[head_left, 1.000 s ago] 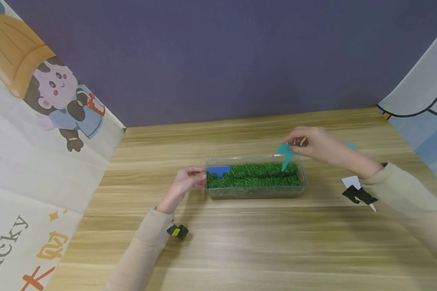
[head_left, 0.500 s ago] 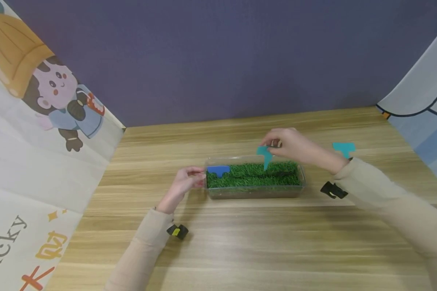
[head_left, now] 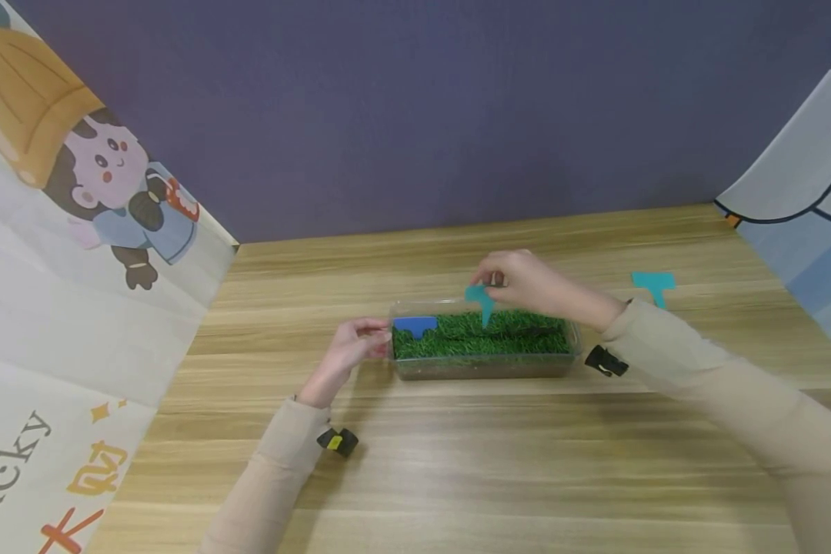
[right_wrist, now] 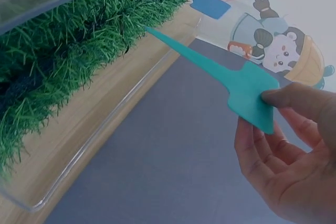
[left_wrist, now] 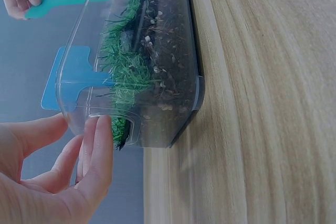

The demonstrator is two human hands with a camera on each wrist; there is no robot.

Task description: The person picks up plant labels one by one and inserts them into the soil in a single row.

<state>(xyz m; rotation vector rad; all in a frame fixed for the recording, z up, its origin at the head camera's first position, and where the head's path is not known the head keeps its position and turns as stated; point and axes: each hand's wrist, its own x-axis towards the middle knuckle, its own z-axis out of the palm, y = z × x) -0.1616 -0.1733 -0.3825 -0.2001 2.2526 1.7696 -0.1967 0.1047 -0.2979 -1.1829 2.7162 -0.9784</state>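
Note:
A clear plastic planter box [head_left: 485, 369] holds strips of artificial grass [head_left: 519, 346] over brown, soil-like fill. My left hand [head_left: 352, 344] grips its left end, with the fingers at the end wall and the thumb by the rim [left_wrist: 67, 90]. Near that end, a blue plant label [head_left: 415, 324] stands in the grass, its broad head up. My right hand [head_left: 526, 283] pinches a teal plant label [right_wrist: 254, 98] by its head between thumb and fingers. The label's pointed stem slants down toward the grass; whether its tip touches the blades I cannot tell.
Another teal plant label [head_left: 654, 285] lies on the wooden table [head_left: 457, 462] right of the box, partly behind my right sleeve. A dark panel [head_left: 457, 115] stands behind the table, and a printed cloth [head_left: 62, 308] hangs at the left.
My right hand has moved left above the box, carrying the teal label. The teal label on the table is more exposed; a white one is now out of sight near the sleeve. The left hand stays put.

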